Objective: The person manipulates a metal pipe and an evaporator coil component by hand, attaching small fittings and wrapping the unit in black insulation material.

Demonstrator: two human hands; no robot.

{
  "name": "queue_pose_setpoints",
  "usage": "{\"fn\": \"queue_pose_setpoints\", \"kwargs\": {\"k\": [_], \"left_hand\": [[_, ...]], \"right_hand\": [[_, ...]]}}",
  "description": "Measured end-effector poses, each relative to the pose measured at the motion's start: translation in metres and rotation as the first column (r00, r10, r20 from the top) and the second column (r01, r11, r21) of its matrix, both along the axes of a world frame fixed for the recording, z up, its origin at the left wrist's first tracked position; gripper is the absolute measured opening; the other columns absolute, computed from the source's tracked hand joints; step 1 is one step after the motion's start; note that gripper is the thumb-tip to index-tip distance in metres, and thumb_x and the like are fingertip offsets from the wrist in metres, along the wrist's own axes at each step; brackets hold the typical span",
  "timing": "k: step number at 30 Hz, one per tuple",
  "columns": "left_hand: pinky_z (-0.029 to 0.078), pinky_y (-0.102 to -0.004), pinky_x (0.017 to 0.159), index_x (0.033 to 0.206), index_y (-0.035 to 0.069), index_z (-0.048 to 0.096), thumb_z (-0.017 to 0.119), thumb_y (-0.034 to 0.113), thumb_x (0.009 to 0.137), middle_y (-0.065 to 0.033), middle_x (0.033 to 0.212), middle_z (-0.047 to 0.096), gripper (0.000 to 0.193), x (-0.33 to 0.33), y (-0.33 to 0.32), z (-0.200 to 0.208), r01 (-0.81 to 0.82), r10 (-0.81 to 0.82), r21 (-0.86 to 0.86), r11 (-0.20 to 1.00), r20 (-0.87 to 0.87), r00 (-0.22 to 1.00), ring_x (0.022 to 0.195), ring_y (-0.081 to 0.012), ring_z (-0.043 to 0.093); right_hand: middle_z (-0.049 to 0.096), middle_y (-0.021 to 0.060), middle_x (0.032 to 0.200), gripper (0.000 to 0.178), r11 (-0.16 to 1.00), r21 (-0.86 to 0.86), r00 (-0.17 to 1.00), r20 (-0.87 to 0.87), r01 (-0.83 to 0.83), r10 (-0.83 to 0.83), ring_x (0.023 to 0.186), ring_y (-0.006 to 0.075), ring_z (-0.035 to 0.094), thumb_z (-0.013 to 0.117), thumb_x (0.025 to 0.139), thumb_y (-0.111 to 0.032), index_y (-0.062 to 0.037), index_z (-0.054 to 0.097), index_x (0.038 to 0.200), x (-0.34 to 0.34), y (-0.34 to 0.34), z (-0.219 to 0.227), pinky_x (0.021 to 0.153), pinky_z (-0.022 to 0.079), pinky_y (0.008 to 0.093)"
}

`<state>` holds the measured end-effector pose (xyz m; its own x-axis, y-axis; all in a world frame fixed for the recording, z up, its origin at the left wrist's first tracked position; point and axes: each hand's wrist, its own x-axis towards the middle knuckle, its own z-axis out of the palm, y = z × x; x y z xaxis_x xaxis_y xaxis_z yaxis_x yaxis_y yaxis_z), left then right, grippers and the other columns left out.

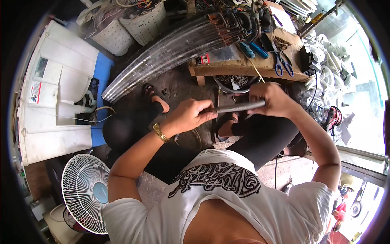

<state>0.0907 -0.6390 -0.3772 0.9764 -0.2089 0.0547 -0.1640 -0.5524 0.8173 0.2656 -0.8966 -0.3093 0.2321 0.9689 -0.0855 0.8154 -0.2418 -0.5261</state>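
Between my two hands, above my lap, runs a slim grey rod or tube [236,108], nearly level; its exact kind I cannot make out. My left hand [187,116] is closed at its left end, thumb and fingers pressed together. Round the right end my right hand [273,99] is wrapped, with the fingers partly hidden. Beyond my hands a long finned metal coil [162,61] with copper bends leans against a wooden bench [227,69]. On the bench lie blue-handled scissors [282,63] and a blue-handled tool [258,50].
A white and blue appliance housing [61,97] stands at the left, with a white fan [87,193] nearer me. White perforated baskets [144,26] hold wires at the back. White plastic parts [331,69] are piled at the right by a window. Under the bench sits a basin [231,87] of small metal pieces.
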Motion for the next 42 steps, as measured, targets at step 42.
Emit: {"fn": "queue_pose_setpoints", "kwargs": {"k": [42], "left_hand": [[0.024,-0.0164,0.039,0.084,0.014,0.050,0.057,0.021,0.099,0.0081,0.069,0.041,0.018,0.101,0.027,-0.093,-0.242,-0.422,-0.509,0.826,-0.843,0.333,0.049,0.0004,0.032]], "right_hand": [[0.063,0.0046,0.078,0.057,0.625,-0.052,0.426,-0.688,0.779,-0.588,0.067,0.0105,0.057,0.057,0.097,-0.052,0.0039,0.065,0.105,0.060,-0.028,-0.129,0.059,0.046,0.0265]]}}
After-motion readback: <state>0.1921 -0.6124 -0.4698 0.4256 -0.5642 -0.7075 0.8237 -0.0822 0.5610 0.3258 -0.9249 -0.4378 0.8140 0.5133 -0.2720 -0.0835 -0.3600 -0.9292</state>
